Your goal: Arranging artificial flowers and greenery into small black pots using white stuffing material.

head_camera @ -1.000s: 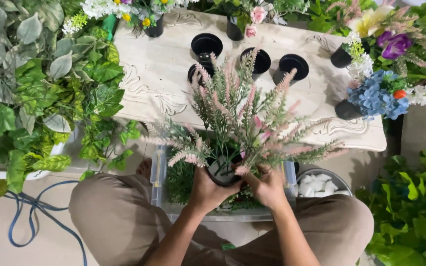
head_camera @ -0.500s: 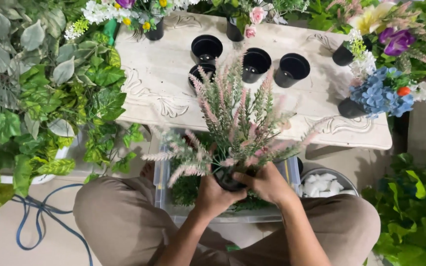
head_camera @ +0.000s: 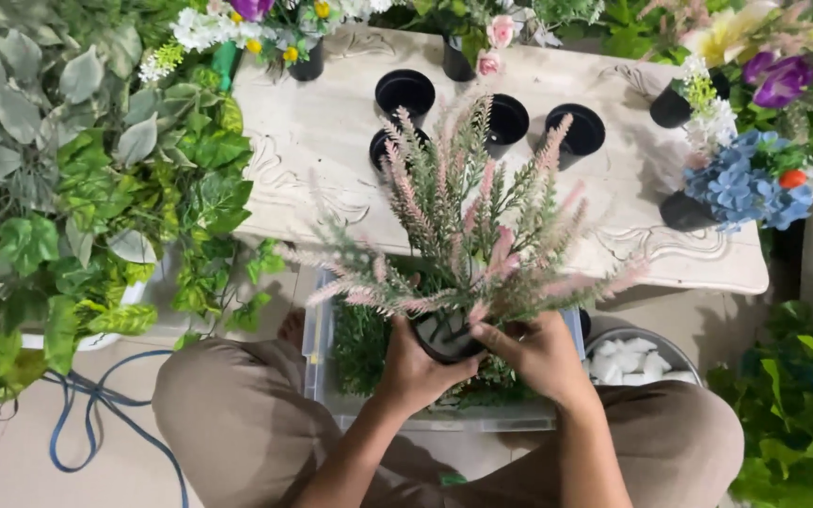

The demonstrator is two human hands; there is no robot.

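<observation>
A small black pot (head_camera: pixel 444 337) holds a bushy plant with pink and green feathery spikes (head_camera: pixel 468 226). My left hand (head_camera: pixel 413 369) cups the pot from the left and below. My right hand (head_camera: pixel 538 356) touches its right rim, fingers at the base of the stems. The pot is held over a clear plastic tub (head_camera: pixel 331 395) with green foliage inside, between my knees.
A carved pale table (head_camera: pixel 331 169) carries several empty black pots (head_camera: pixel 404 92) and potted flowers, with blue blooms (head_camera: pixel 741 188) at right. Leafy greenery (head_camera: pixel 58 207) crowds the left. A metal bowl of white stones (head_camera: pixel 637 357) sits at right; a blue cord (head_camera: pixel 96 423) lies on the floor.
The view has shifted slightly and the potted plant with both hands has drifted a little to the right. My right fingers have moved onto the pot's rim.
</observation>
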